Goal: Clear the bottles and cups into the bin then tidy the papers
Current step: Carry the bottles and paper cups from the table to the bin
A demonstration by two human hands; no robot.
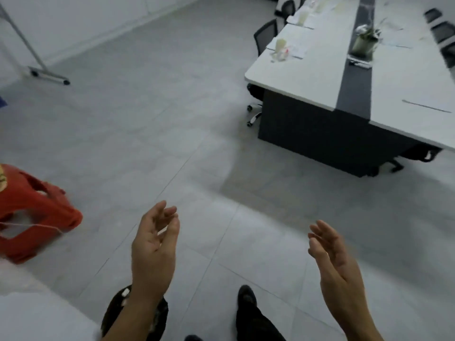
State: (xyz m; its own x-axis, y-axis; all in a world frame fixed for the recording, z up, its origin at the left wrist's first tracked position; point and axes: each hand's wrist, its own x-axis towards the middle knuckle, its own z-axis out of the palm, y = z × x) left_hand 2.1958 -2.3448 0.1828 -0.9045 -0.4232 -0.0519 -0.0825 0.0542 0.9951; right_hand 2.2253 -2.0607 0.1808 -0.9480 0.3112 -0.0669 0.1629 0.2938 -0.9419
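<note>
My left hand and my right hand hang in front of me over the grey floor, fingers relaxed, both holding nothing. A long white table with a dark centre strip stands ahead to the right, well out of reach. On its left side stands a pale cup next to a small bottle with a red label, both on sheets of paper. More cups and papers lie farther along the table, blurred. A single sheet lies near the table's close right corner.
A red plastic stool stands on the floor at my left. Black office chairs line the table's far sides. A potted plant sits on the table's centre strip. A wheeled metal stand is at far left. My feet show below.
</note>
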